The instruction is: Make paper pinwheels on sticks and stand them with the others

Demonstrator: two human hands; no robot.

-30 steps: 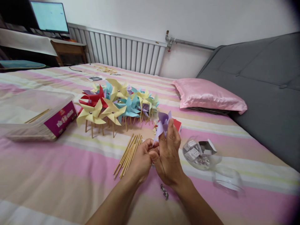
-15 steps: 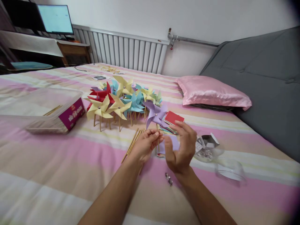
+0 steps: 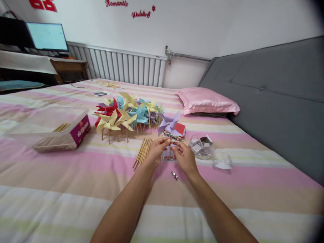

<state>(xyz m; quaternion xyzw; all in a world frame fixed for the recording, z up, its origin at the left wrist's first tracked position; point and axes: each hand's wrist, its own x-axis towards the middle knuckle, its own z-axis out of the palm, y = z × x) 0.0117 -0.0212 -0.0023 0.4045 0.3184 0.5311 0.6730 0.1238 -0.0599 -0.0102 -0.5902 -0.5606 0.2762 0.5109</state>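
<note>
On the bed [image 3: 63,189], loose sticks [image 3: 142,151] lie right of the box [image 3: 80,130], before the clustered pinwheels [image 3: 138,114]

Shows a pale wall [image 3: 202,27] with red lettering [image 3: 141,14] above a white radiator [image 3: 113,65]; has at right a grey padded headboard [image 3: 273,89], at left a desk [image 3: 67,66] with lit monitor [image 3: 47,37].

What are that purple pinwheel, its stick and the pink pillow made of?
Purple pinwheel: apparently matte paper, being thin and crisply bent. Stick: probably wood or bamboo, plain and tan. Pink pillow: glossy, satin-like fabric, judging by its bright sheen; exact fibre unclear.
</note>
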